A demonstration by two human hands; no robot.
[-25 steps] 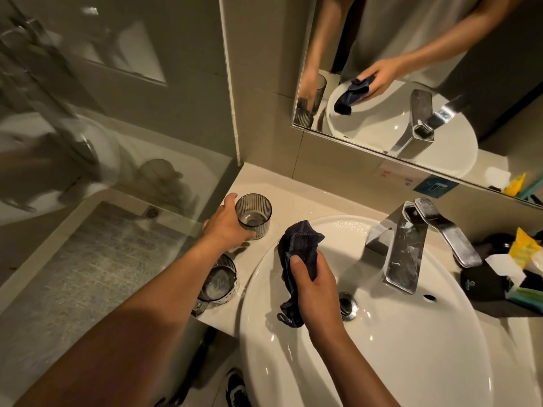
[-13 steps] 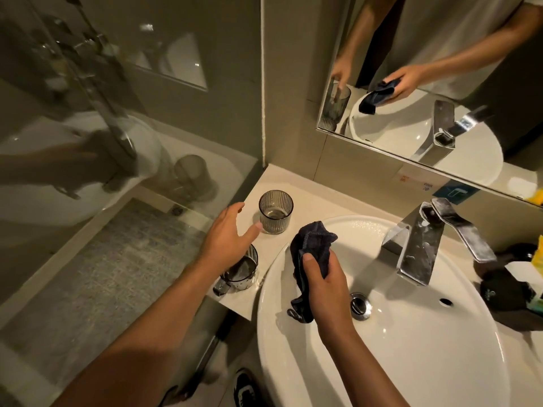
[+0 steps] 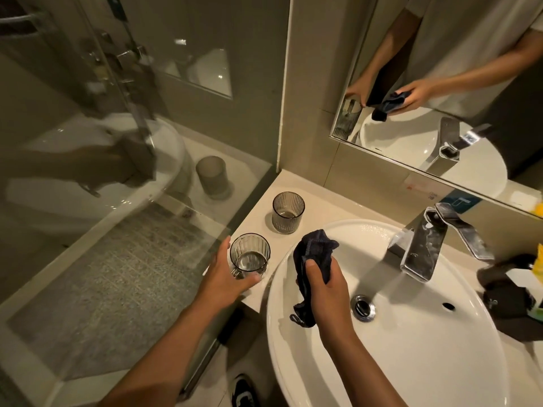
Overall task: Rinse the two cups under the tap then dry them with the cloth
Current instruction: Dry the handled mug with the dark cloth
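The left hand (image 3: 226, 277) curls around the near ribbed glass cup (image 3: 249, 255), thumb along its near side and fingers on its far left side. This cup stands upright at the front edge of the pale bench (image 3: 317, 212), mouth facing up, long axis vertical, just beside the rim of the white basin (image 3: 411, 362). Whether its base rests on the bench or is lifted slightly cannot be told. A second ribbed glass cup (image 3: 288, 212) of the same kind stands upright farther back on the bench, mouth up, apart from the first and untouched.

The right hand (image 3: 326, 289) grips a dark blue cloth (image 3: 313, 254) over the left part of the basin, fingers closed around its middle. The bunched upper end of the cloth rises above the thumb and a loose tail hangs down below the hand, so the cloth runs roughly up and down.

A chrome tap (image 3: 423, 248) stands at the back of the basin, its spout aimed towards the drain (image 3: 363, 306). A mirror (image 3: 440, 83) on the wall reflects both hands. A glass shower screen (image 3: 102, 171) stands to the left.
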